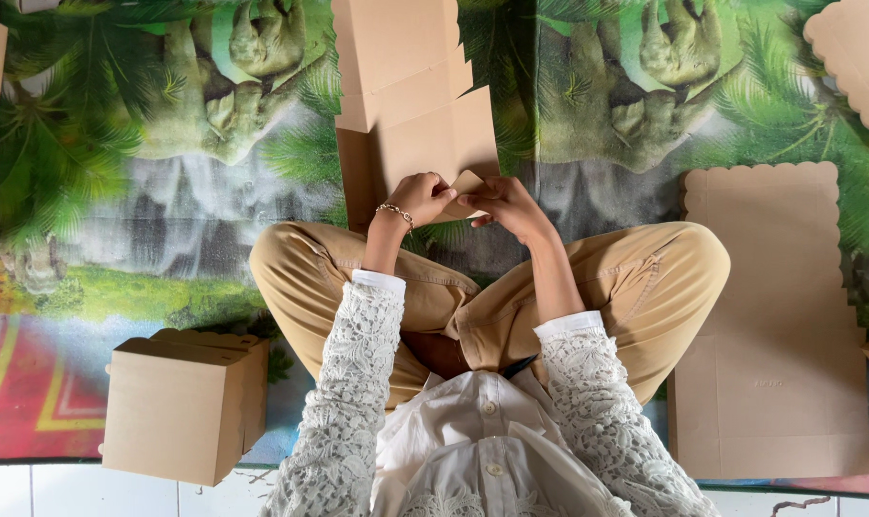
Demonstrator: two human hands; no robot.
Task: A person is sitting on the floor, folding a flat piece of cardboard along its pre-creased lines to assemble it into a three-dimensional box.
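Observation:
A flat brown cardboard box blank point(411, 105) lies on the mat in front of my crossed legs, its panels partly folded. My left hand point(418, 198), with a thin bracelet on the wrist, pinches the near edge of the blank. My right hand point(503, 204) grips a small flap at that same near edge, and the fingertips of both hands meet there. White lace sleeves cover both forearms.
An assembled brown cardboard box point(184, 407) stands at my left. A stack of flat scalloped-edge blanks point(774, 325) lies at my right, with another blank point(856, 57) at the far right. All rest on a jungle-print mat point(147, 144) over white tiles.

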